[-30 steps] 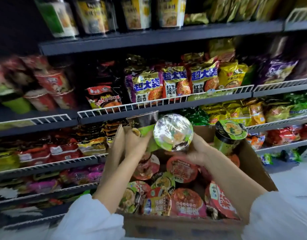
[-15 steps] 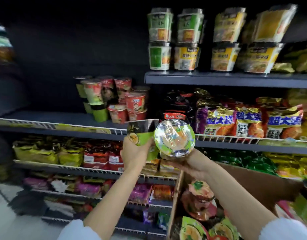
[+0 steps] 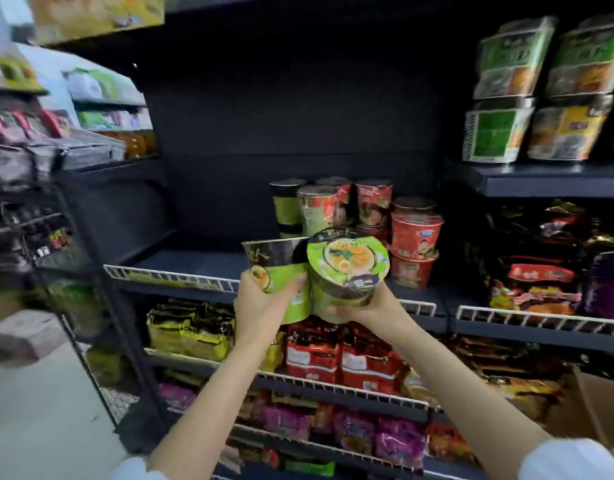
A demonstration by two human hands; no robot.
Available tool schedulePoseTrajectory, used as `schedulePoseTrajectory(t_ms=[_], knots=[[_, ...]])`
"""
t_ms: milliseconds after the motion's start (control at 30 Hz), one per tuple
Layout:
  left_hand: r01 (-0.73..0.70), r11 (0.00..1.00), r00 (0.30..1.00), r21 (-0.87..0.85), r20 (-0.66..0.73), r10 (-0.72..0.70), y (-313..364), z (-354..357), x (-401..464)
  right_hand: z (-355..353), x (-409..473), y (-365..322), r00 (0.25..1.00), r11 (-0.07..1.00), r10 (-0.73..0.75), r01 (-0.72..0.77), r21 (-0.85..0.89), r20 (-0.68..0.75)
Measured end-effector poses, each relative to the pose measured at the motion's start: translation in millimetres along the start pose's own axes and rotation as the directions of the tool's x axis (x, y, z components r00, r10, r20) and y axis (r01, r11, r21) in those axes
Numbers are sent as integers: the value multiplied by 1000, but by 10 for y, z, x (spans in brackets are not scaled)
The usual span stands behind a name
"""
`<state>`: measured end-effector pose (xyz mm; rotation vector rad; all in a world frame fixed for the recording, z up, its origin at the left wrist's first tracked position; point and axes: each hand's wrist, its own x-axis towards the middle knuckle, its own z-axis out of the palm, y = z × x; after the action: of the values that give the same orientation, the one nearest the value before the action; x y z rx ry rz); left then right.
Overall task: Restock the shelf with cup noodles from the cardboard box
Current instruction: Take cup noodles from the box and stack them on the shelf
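Holding two green cup noodles side by side, raised in front of the white wire rail (image 3: 174, 277) of the dark shelf (image 3: 194, 261). Left hand (image 3: 260, 306) wrapped around the left cup (image 3: 281, 275), fingers curled across its green and black side, thumb on the near face; cup upright, lid facing away and up. Right hand (image 3: 371, 306) cupping the base of the right cup (image 3: 347, 268), fingers curled under and around it; cup tilted toward the camera, so the round green lid with its bowl picture faces out. Touching, or very nearly touching, along their sides. Both held just above and in front of the rail, at the level of the shelf board.

Standing behind the rail, toward the right part of the shelf: a cluster of stocked cups (image 3: 336, 209), green ones at the left of the cluster, red ones (image 3: 414, 244) stacked at its right. Left of that cluster, bare dark shelf board behind the rail.

Below the rail: yellow-green noodle packets (image 3: 191, 327) at the left, red packets (image 3: 340, 355) directly under the held cups, purple packets (image 3: 378, 434) lower still. Right of the rail, past the shelf upright: dark and red bags (image 3: 537, 271) behind another wire rail. Above and right of the rail: square green and yellow tubs (image 3: 537, 91) stacked two high on a higher shelf. Far below and right of the rail, at the picture's edge: a corner of the cardboard box (image 3: 592, 407), contents not visible. White sleeves (image 3: 572, 459) at the bottom edge.
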<state>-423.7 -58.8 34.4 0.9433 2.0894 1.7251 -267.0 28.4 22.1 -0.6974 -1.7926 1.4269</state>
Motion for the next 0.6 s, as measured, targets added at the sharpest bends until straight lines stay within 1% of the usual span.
schedulePoseTrajectory(t_ms=[67, 133, 267, 367, 433, 600], knots=[[-46, 999, 999, -1, 9, 46, -93, -177, 285, 236, 289, 53, 1000, 1000, 13, -14, -12, -21], [-65, 998, 998, 18, 12, 65, -175, -285, 582, 443, 621, 117, 995, 999, 47, -48, -11, -82], [-38, 997, 999, 71, 18, 37, -324, -420, 1232, 795, 1356, 216, 979, 994, 92, -101, -41, -182], [-10, 994, 1000, 110, 21, 8, -398, -520, 1669, 991, 1918, 360, 958, 976, 170, -195, -94, -230], [-16, 990, 999, 140, 36, 11, -456, -565, 1928, 1101, 2227, 470, 945, 961, 225, -255, -103, -237], [-46, 994, 991, 98, 133, 32, -632, -614, 2429, 1313, 2784, 871, 901, 907, 340, -390, -159, -270]])
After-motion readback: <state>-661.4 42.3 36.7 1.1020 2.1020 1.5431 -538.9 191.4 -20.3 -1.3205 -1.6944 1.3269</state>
